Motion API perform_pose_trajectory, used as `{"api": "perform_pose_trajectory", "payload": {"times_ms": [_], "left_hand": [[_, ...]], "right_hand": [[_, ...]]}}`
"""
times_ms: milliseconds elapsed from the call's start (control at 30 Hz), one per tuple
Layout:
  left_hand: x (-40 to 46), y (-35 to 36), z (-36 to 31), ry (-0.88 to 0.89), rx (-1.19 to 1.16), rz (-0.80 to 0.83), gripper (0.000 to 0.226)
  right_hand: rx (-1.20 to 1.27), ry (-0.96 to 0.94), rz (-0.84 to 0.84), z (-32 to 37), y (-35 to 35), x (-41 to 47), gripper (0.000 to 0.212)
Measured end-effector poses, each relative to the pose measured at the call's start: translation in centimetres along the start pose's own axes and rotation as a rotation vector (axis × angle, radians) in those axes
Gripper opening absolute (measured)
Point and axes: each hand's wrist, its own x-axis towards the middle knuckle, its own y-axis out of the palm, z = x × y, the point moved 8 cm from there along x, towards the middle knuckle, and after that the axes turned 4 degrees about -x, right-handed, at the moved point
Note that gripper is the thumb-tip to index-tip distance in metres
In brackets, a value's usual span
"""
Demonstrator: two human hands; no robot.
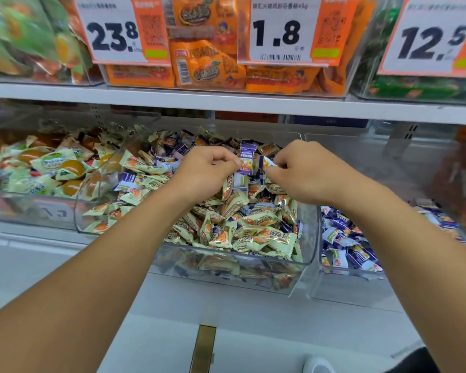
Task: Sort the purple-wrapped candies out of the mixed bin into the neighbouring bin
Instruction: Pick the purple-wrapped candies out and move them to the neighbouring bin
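Both hands over the back half of the mixed bin [304, 254], a clear plastic bin in the middle of the lower shelf, heaped w/ pale green-and-orange candies [256, 232] and purple ones scattered among them. Left hand [207, 170]: grip clenched on a purple-wrapped candy [246, 160], pinched at its left edge betw. thumb and forefinger, wrapper standing upright above the pile. Right hand [304, 168]: grip grasping a second purple candy [267, 164], fingers curled round it, only its left end showing (rest hidden in the fingers). The two held candies just beside each other, nearly touching, betw. the hands. More purple wrappers [131, 181] lying in the mix at left-centre and toward the back.

Neighbouring bin [345, 273] immediately right of the mixed bin, also clear, holding only purple-and-white candies [342, 243], piled at its front. Further clear bin [33, 211] to the left w/ round orange sweets in green-white wrappers. Upper shelf [226, 100] carrying orange snack packs [207, 68] and price tags reading 23.8 [113, 33], 1.8 [279, 32] and 12.5 [431, 41].
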Motion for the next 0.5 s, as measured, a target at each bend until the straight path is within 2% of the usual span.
{"api": "perform_pose_trajectory", "payload": {"times_ms": [333,400,500], "left_hand": [[-0.7,-1.6,-1.9,0.068,-0.037,-0.089,0.015],[-0.8,-1.2,-1.9,0.041,-0.039,-0.060,0.016],[-1.3,0.4,-2.7,0.020,-0.040,0.021,0.017]], "right_hand": [[0.029,-0.062,0.003,0.9,-0.1,-0.3,0.050],[0.130,-0.038,0.060,0.7,-0.5,-0.8,0.048],[0.443,0.094,0.248,-1.5,-0.8,-2.3,0.037]]}}
